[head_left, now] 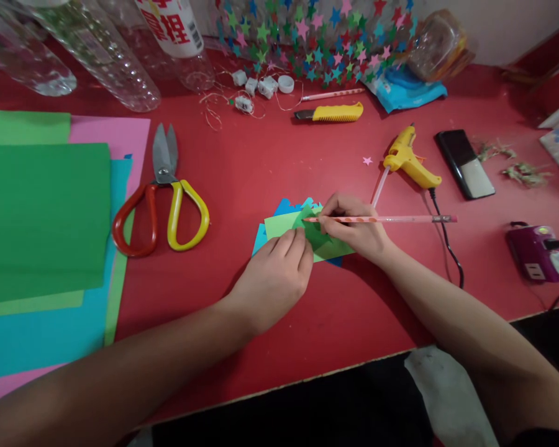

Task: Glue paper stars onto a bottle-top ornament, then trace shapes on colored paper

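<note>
My right hand (356, 228) is closed around a pink pencil (400, 219), which lies almost level with its tip pointing left. The tip meets a small dark green paper piece (313, 228) on top of a light green paper strip (276, 226). With curled fingers pressed together, my left hand (279, 273) holds the dark green piece down at its lower left. Blue paper scraps (284, 206) with jagged edges stick out from under the strip. The fingertips of my left hand are partly hidden from view.
Large scissors (164, 167) lie left, beside stacked coloured paper sheets (41, 211). A glue gun (412, 158), phone (464, 162) and purple power adapter (538, 254) are right. Behind are a yellow cutter (338, 112), string lights (256, 87), plastic bottles (102, 56) and a star-covered clear container (317, 37).
</note>
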The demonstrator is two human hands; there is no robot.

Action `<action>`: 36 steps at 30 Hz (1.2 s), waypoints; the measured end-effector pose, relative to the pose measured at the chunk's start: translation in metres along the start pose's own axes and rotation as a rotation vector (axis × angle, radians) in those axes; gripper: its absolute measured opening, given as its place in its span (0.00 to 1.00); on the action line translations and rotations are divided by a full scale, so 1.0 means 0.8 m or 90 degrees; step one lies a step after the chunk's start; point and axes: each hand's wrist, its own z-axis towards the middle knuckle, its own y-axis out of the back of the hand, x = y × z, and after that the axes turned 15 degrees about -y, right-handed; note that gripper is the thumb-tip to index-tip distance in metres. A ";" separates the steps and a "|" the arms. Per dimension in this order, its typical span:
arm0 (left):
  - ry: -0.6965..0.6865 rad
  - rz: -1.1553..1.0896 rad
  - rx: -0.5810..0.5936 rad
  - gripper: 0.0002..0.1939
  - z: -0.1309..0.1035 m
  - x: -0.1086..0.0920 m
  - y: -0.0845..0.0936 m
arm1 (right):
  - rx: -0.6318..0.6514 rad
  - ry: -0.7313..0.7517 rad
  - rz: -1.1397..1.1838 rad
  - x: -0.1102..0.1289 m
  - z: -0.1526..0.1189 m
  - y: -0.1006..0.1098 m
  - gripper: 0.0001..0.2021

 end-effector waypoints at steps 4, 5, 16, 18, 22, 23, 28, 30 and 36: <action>0.003 0.005 0.000 0.18 0.000 0.000 0.001 | 0.007 0.019 -0.006 0.000 0.000 -0.002 0.05; 0.002 0.007 0.000 0.18 0.000 0.000 0.001 | 0.007 0.022 -0.007 0.000 0.000 -0.002 0.05; -0.004 -0.001 -0.009 0.18 -0.002 0.000 -0.002 | -0.082 -0.012 -0.001 -0.003 -0.002 -0.004 0.06; -0.003 -0.002 -0.009 0.18 -0.002 0.000 -0.002 | -0.095 -0.018 -0.003 -0.005 -0.002 -0.004 0.06; 0.000 -0.004 -0.012 0.18 -0.002 0.000 -0.002 | -0.114 -0.023 -0.002 -0.007 -0.002 -0.003 0.05; 0.000 -0.005 -0.011 0.18 -0.002 0.000 -0.002 | -0.120 -0.028 -0.004 -0.006 -0.002 -0.002 0.06; -0.002 -0.004 -0.011 0.18 -0.002 0.000 -0.002 | -0.134 -0.031 -0.005 -0.003 -0.001 -0.003 0.06; -0.003 -0.001 -0.015 0.18 -0.002 0.000 -0.002 | -0.130 -0.024 -0.009 -0.004 -0.001 -0.003 0.06; -0.004 0.006 -0.014 0.18 -0.001 0.000 -0.001 | -0.074 0.014 -0.021 -0.007 -0.004 -0.004 0.06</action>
